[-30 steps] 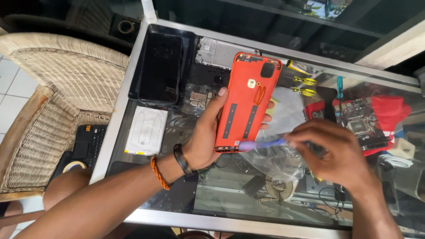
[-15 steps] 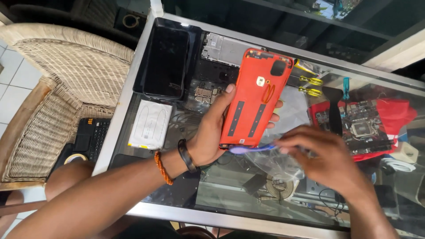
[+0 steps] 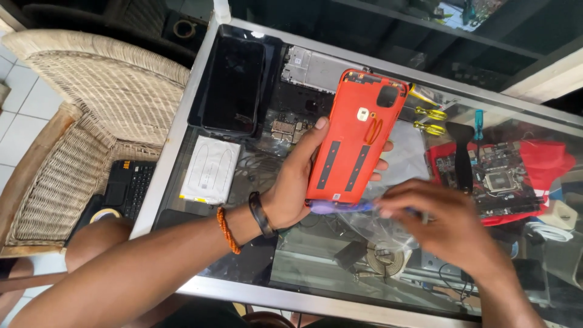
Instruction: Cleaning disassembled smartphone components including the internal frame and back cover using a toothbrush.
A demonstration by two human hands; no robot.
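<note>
The left hand (image 3: 291, 188) grips an orange-red phone back cover (image 3: 355, 140) from its side, thumb along one long edge and fingertips wrapping the other, holding it tilted up above the middle of the glass worktop (image 3: 200, 109) with its inner face toward the camera, so the bottom edge is open to the other hand. The right hand (image 3: 449, 228) is closed in a pinch on a thin purple-blue pry tool (image 3: 340, 207), whose flat tip lies against the cover's lower edge, seemingly to work along that seam. Below them a clear plastic bag (image 3: 388, 225) lies on the glass. Toward the worktop's left edge lie a black phone screen (image 3: 231, 85) in a tray and a white flat battery (image 3: 209, 170). Near the far edge rests a bare metal phone frame (image 3: 316, 64); toward the right edge sit yellow-handled tweezers (image 3: 428, 118) and a circuit board (image 3: 498, 179) on red cloth. A wicker chair (image 3: 91, 121) stands beside the left edge.
</note>
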